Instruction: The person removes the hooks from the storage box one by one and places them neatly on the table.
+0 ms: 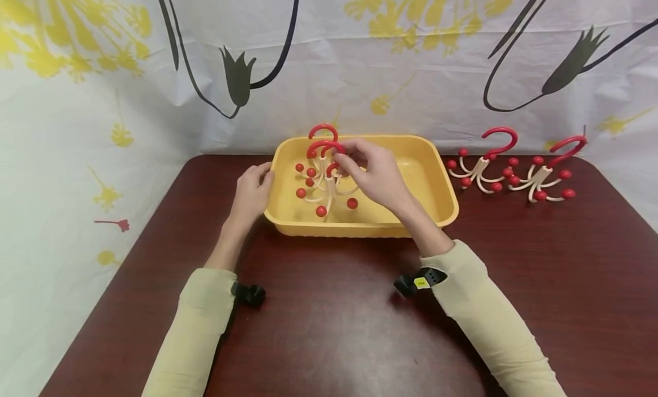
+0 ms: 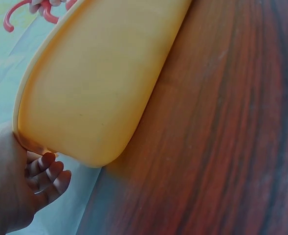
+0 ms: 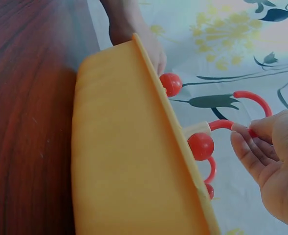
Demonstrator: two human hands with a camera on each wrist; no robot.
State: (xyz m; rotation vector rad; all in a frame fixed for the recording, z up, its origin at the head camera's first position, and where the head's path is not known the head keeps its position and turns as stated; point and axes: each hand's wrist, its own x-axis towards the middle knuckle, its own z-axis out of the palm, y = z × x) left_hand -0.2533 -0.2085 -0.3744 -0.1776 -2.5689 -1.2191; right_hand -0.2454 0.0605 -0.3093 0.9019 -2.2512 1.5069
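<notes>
Tray [image 1: 360, 230]: far edge near the patterned cloth [image 1: 319, 65]; open room inside lies right of the held rack [image 1: 330, 188]. Left hand [image 1: 252, 192] grips the left rim. Right hand [image 1: 377, 174] pinches the rack's red hook at the tray's left half; floor contact cannot be determined. Long axis near upright, hook uppermost, tip leftward, ball-ended prongs downward.

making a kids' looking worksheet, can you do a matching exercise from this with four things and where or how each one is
1. left hand
2. right hand
3. plastic bin
4. two ball-tipped hangers

a. yellow
b. on the table, right of the bin
c. pinching a red hook
d. at the bin's left end

Pairs: 1-d, 2-c, 3-a, 4-b
</notes>
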